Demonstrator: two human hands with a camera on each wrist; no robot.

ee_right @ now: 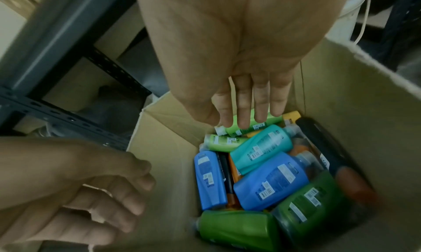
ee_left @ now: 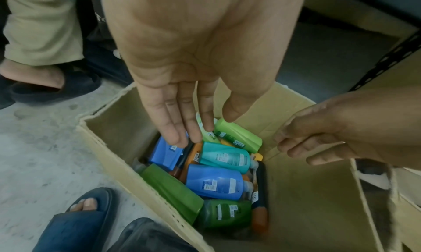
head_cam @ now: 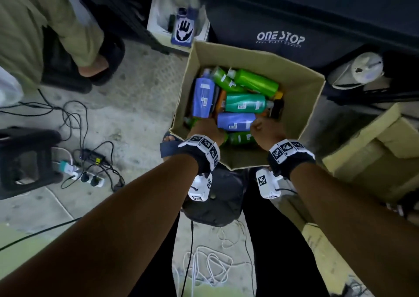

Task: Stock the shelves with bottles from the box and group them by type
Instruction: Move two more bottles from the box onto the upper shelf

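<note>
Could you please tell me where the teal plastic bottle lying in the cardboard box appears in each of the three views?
Head: the teal plastic bottle lies mid-box, cap to the right.
Left wrist: just below centre, beyond the straight fingers of the left hand.
Right wrist: right of centre, below the right hand.
Shared landmark: the large blue plastic bottle lying beside it on the nearer side.

A matt, rough-edged tan corrugated cardboard box [head_cam: 301, 97] is seen, in which smooth, glossy blue, green and teal plastic bottles [head_cam: 246, 103] with paper labels are piled, on a rough, speckled grey concrete floor [head_cam: 127, 115].
</note>
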